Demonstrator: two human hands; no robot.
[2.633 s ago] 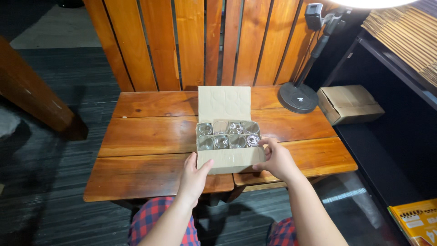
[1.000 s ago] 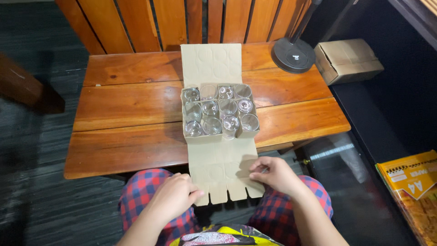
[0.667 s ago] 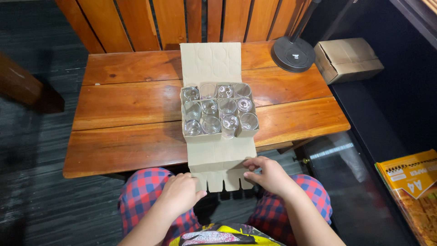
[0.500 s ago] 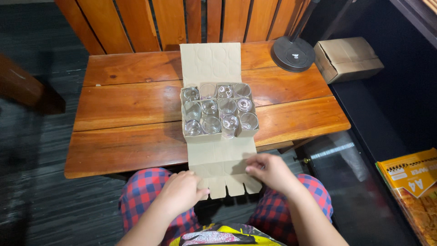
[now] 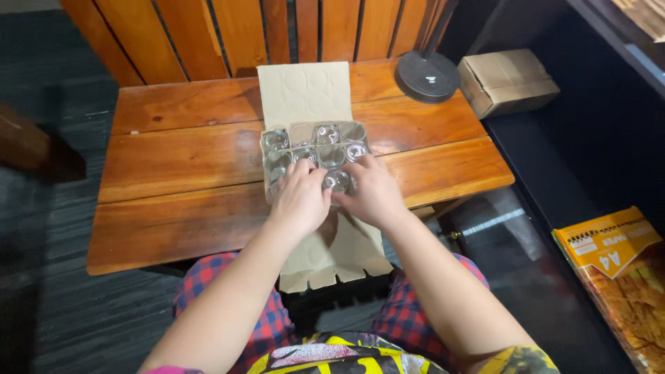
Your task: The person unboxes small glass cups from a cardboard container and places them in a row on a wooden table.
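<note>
Both hands, left hand (image 5: pixel 301 197) and right hand (image 5: pixel 370 190), curl their fingers around clear glass jars (image 5: pixel 337 180) in an opened brown cardboard tray (image 5: pixel 305 93) mid-table, a small closed cardboard box (image 5: pixel 509 79) beside the wooden slatted table's (image 5: pixel 173 166) far right corner.

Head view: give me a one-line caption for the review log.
Both hands, left and right, rest on clear glasses packed in an unfolded cardboard sleeve on a wooden slat table.

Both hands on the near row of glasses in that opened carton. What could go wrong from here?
1. The glasses stand packed tight, so lifting the near one between left hand and right hand could knock its neighbours.
2. The carton's near flap hangs past the table edge over the lap; a forearm pressing it might tip the carton.
</note>
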